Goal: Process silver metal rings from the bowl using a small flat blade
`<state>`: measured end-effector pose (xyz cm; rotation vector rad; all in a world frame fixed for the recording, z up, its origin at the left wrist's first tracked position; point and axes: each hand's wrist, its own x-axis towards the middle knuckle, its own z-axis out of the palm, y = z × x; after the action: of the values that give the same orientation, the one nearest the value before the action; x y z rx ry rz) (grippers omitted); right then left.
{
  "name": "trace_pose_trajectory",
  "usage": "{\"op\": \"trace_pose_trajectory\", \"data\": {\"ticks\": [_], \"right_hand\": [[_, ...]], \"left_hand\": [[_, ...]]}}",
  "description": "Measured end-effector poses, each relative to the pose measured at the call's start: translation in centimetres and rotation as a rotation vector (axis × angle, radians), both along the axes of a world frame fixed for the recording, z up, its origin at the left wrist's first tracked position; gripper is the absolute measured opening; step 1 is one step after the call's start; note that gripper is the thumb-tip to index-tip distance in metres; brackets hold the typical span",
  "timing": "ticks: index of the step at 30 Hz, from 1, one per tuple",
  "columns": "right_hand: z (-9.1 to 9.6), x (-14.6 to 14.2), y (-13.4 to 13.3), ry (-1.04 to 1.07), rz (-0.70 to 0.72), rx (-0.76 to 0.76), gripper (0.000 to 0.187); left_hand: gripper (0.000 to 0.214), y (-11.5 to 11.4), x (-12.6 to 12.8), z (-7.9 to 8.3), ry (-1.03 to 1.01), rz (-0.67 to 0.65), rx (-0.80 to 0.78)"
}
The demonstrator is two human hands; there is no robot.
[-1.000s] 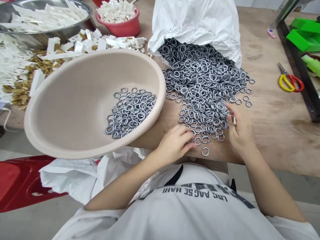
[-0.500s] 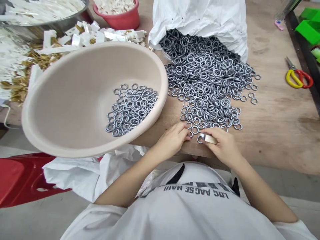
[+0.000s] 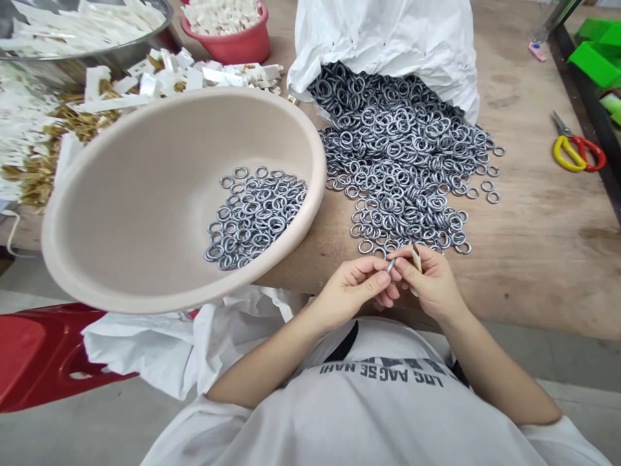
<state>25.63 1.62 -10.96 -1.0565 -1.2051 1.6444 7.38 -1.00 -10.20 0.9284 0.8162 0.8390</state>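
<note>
At far left, a steel basin (image 3: 97,57) of white pieces sits beside loose brass-coloured scraps (image 3: 72,120), with a red stool (image 3: 39,362) and a crumpled white bag (image 3: 145,349) beyond the near edge of the wooden table (image 3: 533,259). A red bowl (image 3: 226,48) of more white pieces stands at the far side. One wide beige bowl (image 3: 313,213), tilted, juts past the table's near edge and holds a shallow heap of metal rings (image 3: 255,217), too many to count. Its rim stands just beside a larger spill of rings (image 3: 398,155) pouring from a white sack (image 3: 388,45).

Two hands work at the near edge, just below the spill and right of the bowl. The left hand (image 3: 356,288) pinches one ring (image 3: 391,265) between thumb and fingertips. The right hand (image 3: 431,285), fingers closed, grips a thin tan strip (image 3: 416,257) upright, right beside that ring.

Open wood runs right of the spill to one pair of yellow-and-red scissors (image 3: 577,154). Green pieces (image 3: 596,61) sit at far right.
</note>
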Motion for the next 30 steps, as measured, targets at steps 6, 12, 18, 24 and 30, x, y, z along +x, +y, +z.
{"op": "trace_pose_trajectory", "data": {"ticks": [6,12,18,24,30], "right_hand": [[1.3,-0.2,-0.2,-0.107,0.010,0.075,0.022],[1.5,1.3,0.1,-0.356,0.007,0.265,0.029],[2.5,1.6,-1.6,-0.784,0.128,0.614,0.032],[2.6,1.1,-1.9,-0.889,0.133,0.716,0.042],[2.4,1.5,-1.5,-0.868,0.177,0.673,0.039]], "left_hand": [[0.030,-0.6,0.3,0.0,0.120,-0.001,0.133],[0.028,-0.5,-0.1,0.0,0.251,0.076,0.281],[0.028,-0.2,-0.2,0.3,0.366,0.114,0.411],[0.034,-0.2,-0.1,0.1,0.352,0.062,0.387],[0.034,-0.4,-0.2,0.3,0.366,0.051,0.470]]}}
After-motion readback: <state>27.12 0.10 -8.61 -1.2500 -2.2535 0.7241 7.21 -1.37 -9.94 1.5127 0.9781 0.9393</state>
